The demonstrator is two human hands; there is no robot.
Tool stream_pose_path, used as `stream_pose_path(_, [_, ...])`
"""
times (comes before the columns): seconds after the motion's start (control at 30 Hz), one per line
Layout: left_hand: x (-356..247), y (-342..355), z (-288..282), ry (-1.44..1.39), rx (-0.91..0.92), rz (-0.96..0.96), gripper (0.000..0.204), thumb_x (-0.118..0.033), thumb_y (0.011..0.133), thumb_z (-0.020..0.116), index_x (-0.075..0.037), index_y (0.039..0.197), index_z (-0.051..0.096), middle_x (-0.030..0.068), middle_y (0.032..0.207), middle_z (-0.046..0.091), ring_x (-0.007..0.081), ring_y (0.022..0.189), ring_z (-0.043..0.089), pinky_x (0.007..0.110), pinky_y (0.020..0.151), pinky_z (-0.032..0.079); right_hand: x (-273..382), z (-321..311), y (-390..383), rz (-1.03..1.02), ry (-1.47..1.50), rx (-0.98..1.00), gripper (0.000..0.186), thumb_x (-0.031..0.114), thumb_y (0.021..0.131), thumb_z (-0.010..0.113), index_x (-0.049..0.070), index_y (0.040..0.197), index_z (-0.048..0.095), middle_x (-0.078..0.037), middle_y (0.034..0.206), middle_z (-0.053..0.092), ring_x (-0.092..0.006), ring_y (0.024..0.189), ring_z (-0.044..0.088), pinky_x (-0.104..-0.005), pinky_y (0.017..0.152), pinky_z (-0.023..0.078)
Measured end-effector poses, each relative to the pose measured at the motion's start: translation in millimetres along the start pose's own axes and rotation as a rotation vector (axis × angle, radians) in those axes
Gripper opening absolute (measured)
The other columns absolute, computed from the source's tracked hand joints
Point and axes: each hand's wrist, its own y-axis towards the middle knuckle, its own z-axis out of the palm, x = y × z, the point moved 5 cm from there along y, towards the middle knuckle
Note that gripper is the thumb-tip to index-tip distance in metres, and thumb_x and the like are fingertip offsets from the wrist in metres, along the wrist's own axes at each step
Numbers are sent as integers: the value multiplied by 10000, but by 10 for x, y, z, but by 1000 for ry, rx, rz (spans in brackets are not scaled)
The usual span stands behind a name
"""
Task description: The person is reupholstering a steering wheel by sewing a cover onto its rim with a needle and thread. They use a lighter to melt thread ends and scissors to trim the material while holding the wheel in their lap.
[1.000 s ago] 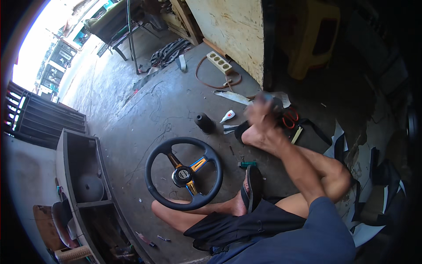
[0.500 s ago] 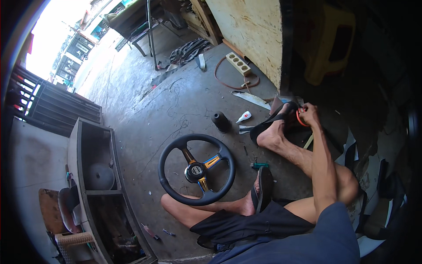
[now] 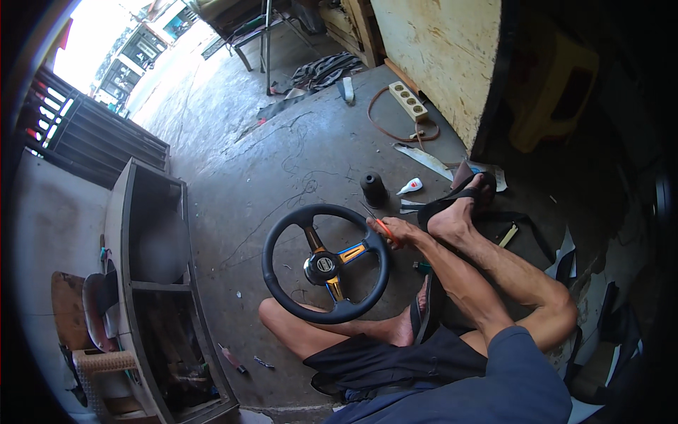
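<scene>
The right arm stretches slantwise to the left, its hand [image 3: 401,232] curled around the orange handles of the scissors [image 3: 385,229]. Their blades point forward and leftward, just beside the steering wheel [image 3: 323,266], whose near rim overlaps the bent left leg [image 3: 300,328].

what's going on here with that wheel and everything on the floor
A person is sitting on the floor with a black steering wheel in front of them, its lower rim over one bent leg. Of the hands, only the right hand shows, holding orange-handled scissors by the wheel's right side. The left hand is out of view. A dark cone-shaped spool and a small white bottle stand or lie just beyond the scissors.
</scene>
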Motion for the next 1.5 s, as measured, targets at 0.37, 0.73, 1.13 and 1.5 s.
stream_pose_path(0.37, [110, -94, -146, 40, -3, -4, 221, -52, 927, 536, -29, 1060, 711, 32, 804, 633, 98, 605, 503, 261, 557, 410, 371, 32, 638, -91, -50, -170, 849, 867, 827, 458, 51, 977, 642, -57, 681, 547, -157, 550, 564, -314, 498, 496])
stream_pose_path(0.73, [252, -172, -173, 79, 19, -13, 230, -27, 919, 523, -20, 1051, 711, 30, 819, 641, 97, 631, 522, 261, 586, 431, 116, -5, 55, -261, -596, -269, 628, 653, 863, 671, 37, 977, 708, -160, 726, 695, -327, 660, 705, -427, 627, 551])
stream_pose_path(1.13, [-721, -1510, 947, 14, 430, 249, 240, 0, 911, 509, -10, 1042, 710, 28, 836, 649, 95, 660, 543, 261, 618, 454, -367, -170, -856, -255, -909, -746, 241, 124, 836, 703, -7, 1028, 640, -207, 1011, 666, -399, 924, 692, -476, 800, 577])
stream_pose_path(1.5, [-978, -4587, 3985, -122, 1049, 189, 206, -241, 971, 563, -50, 966, 640, 237, 842, 682, 460, 832, 662, 546, 737, 493, -638, 114, -1018, -156, -934, -909, 340, 118, 926, 604, -68, 1203, 535, -255, 1129, 588, -409, 1054, 617, -468, 883, 525])
